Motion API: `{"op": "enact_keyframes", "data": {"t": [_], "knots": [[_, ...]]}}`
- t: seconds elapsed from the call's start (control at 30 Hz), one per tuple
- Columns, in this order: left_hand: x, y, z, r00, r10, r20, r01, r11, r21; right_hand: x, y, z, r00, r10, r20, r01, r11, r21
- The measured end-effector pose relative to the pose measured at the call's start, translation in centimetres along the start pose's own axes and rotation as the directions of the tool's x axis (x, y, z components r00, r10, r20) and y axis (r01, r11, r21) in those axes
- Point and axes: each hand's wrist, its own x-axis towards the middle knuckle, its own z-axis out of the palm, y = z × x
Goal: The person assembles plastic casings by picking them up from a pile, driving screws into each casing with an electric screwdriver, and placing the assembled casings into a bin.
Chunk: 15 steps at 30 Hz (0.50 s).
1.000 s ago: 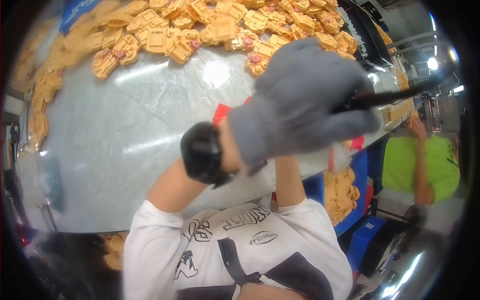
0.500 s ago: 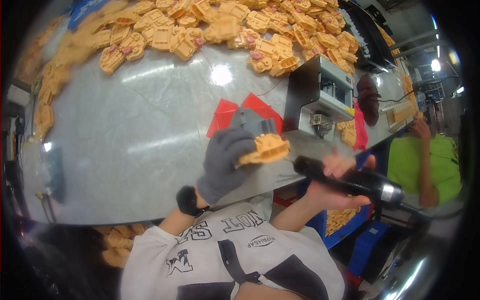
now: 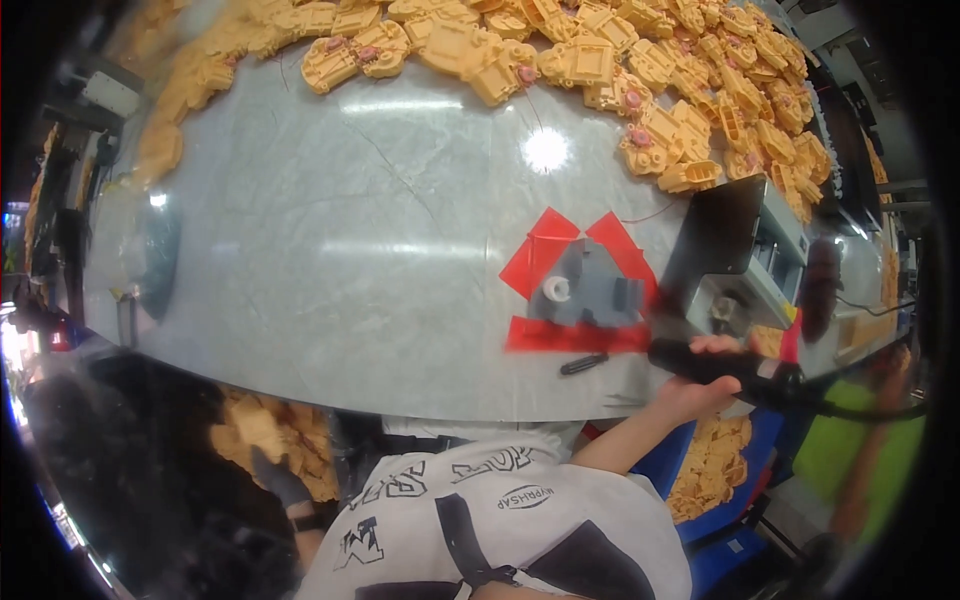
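Note:
My right hand (image 3: 695, 392) is wrapped round a black electric screwdriver (image 3: 675, 358), which lies roughly level near the table's right front edge. Its cable trails off to the right. My left hand (image 3: 278, 478), in a grey glove, is down below the table's front edge at the left. It reaches to a yellow plastic housing (image 3: 258, 430) over a heap of similar housings (image 3: 300, 455); its fingers are too blurred to show whether they grip it. On the table a grey fixture (image 3: 590, 285) with a white round piece (image 3: 556, 289) sits among red pads (image 3: 540, 250).
A small black tool (image 3: 584, 364) lies in front of the fixture. Right of it stands a black and grey machine (image 3: 735, 235). Yellow housings (image 3: 580, 60) pile along the table's back. A blue bin (image 3: 668, 450) holds more at lower right. A person in green (image 3: 860, 450) is at right.
My left hand has gone from the fixture, with the yellow housing, down to the heap at lower left. The fixture now shows uncovered. My right hand still holds the screwdriver. The view has shifted.

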Motion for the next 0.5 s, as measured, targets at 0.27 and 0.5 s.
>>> {"op": "enact_keyframes", "data": {"t": [0.27,0.5], "knots": [[1.5,17.3,12.4,0.713,0.701,0.007,-0.666,0.674,0.320,-0.7,-0.6,0.8,0.997,0.069,-0.023,-0.072,0.983,-0.167],[-16.9,28.8,44.1,-0.046,0.800,0.599,-0.728,0.384,-0.568,-0.6,-0.3,-0.4,0.989,0.143,-0.044,-0.149,0.973,-0.179]]}}
